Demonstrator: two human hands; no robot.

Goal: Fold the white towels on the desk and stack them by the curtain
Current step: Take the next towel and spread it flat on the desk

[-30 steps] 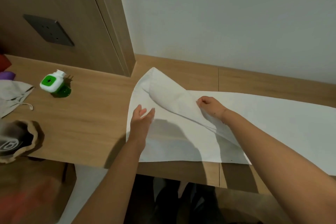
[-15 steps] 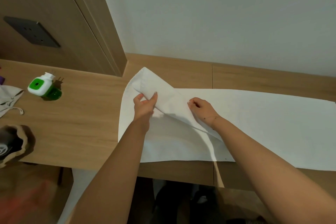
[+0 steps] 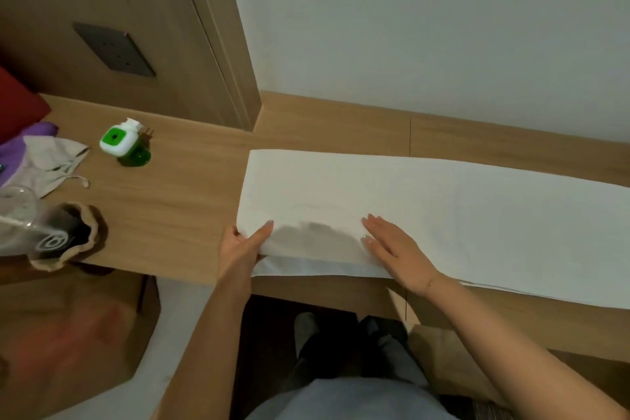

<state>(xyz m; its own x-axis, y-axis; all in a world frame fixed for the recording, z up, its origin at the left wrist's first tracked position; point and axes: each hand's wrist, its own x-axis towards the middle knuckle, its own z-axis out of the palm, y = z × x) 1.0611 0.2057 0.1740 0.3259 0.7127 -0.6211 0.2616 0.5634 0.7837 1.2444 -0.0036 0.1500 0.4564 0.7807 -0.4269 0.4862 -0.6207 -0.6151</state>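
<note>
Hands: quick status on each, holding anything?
Left hand: pinches the near left corner of the white towel.
Right hand: open, fingers straight, pressing flat on the towel.

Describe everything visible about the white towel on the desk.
The white towel is a long, smooth, thin-looking cloth lying flat on the wooden desk, running off the picture's right edge. It is folded lengthwise: an upper layer lies over a lower one whose edge shows along the near side. The left hand pinches its near left corner; the right hand presses flat on top.
</note>
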